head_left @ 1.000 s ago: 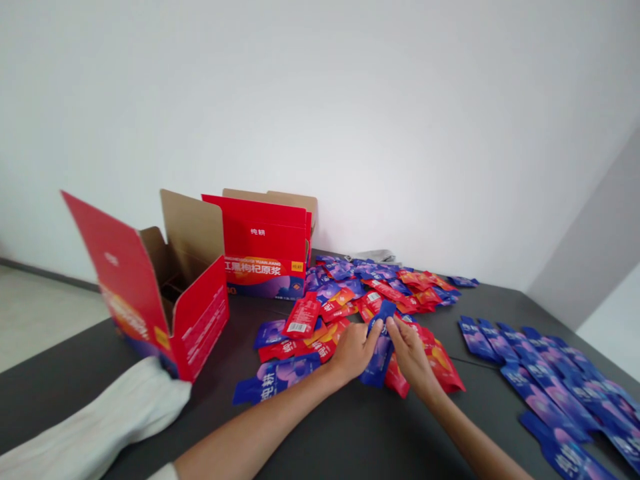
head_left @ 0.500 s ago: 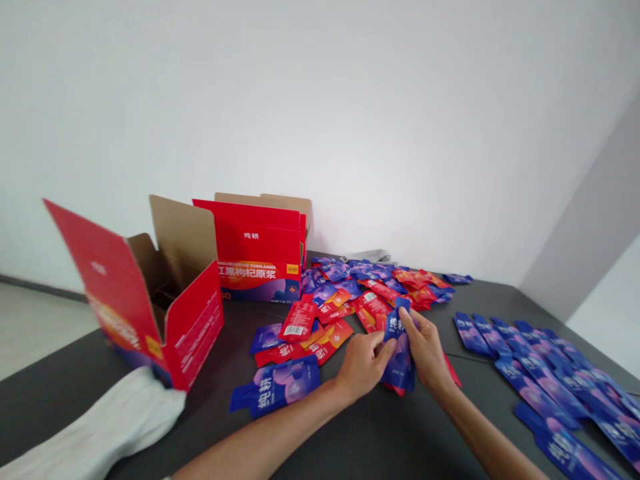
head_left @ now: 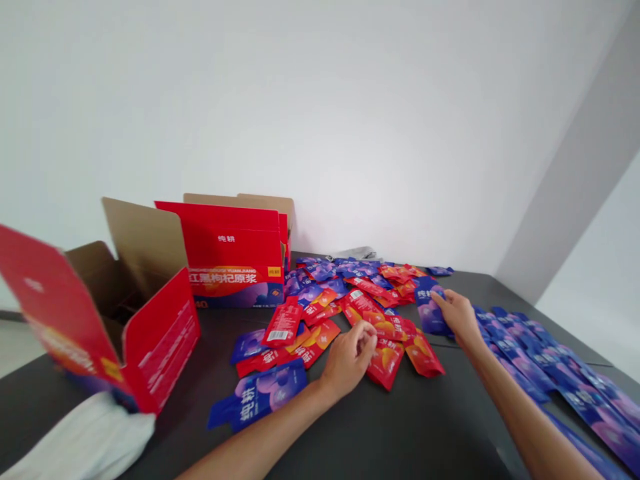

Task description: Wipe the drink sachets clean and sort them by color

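My right hand (head_left: 457, 315) holds a blue sachet (head_left: 429, 309) by its edge, over the table between the mixed pile and the row of blue ones. My left hand (head_left: 349, 357) rests on the table with fingers curled, touching a red sachet (head_left: 385, 360) at the near edge of the pile; whether it grips it I cannot make out. The pile of red and blue sachets (head_left: 350, 293) spreads behind both hands. A larger blue sachet (head_left: 260, 397) lies by my left forearm.
An open red carton (head_left: 150, 340) stands at the left with its flaps up, a second red carton (head_left: 235, 260) behind it against the wall. A row of blue sachets (head_left: 550, 367) lines the right side of the dark table (head_left: 390, 433). White cloth (head_left: 85, 440) lies at the lower left.
My right hand has carried the blue sachet up and to the right, away from the left hand. The left hand let go of it and settled on the red sachets. The view swung right.
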Motion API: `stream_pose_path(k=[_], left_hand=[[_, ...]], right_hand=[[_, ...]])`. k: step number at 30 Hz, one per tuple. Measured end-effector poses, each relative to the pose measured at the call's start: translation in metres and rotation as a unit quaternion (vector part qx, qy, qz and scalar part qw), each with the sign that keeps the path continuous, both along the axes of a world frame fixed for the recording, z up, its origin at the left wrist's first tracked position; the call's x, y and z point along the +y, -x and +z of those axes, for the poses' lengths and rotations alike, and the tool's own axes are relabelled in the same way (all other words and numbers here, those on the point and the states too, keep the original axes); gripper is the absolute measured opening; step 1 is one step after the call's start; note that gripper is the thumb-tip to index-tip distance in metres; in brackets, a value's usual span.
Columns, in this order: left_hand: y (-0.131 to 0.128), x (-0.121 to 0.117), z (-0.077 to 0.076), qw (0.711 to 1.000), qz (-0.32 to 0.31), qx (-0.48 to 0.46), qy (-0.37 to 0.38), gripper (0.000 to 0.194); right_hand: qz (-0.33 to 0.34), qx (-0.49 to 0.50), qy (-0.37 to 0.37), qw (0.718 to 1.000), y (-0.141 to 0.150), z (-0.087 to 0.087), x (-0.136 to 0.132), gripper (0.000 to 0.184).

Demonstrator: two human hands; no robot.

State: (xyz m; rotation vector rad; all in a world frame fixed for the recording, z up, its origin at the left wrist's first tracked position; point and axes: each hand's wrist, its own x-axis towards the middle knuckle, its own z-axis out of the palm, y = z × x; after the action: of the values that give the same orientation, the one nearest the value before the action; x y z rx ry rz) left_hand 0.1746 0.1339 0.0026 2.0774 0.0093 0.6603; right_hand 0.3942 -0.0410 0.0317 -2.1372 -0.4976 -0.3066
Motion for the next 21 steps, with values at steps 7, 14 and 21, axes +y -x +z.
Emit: stream_pose_path(k=[7,14,21], left_hand=[[-0.003,0.004,-0.008,1.000,0.007,-0.002,-0.026,0.014],[-0.001,0.003,-0.008,0.998,0.044,-0.020,-0.036,0.017],[-0.002,0.005,-0.009,0.997,0.059,-0.040,-0.032,0.018]], right_hand=[[-0.126,0.056,0.215,0.967,-0.069,-0.039,-0.032,0.038],[-0.096,-0.003,0.314,0.944,-0.059,-0.060,-0.012,0.062],[0.000,-0.018,0.378,0.926,-0.050,-0.071,-0.015,0.050]])
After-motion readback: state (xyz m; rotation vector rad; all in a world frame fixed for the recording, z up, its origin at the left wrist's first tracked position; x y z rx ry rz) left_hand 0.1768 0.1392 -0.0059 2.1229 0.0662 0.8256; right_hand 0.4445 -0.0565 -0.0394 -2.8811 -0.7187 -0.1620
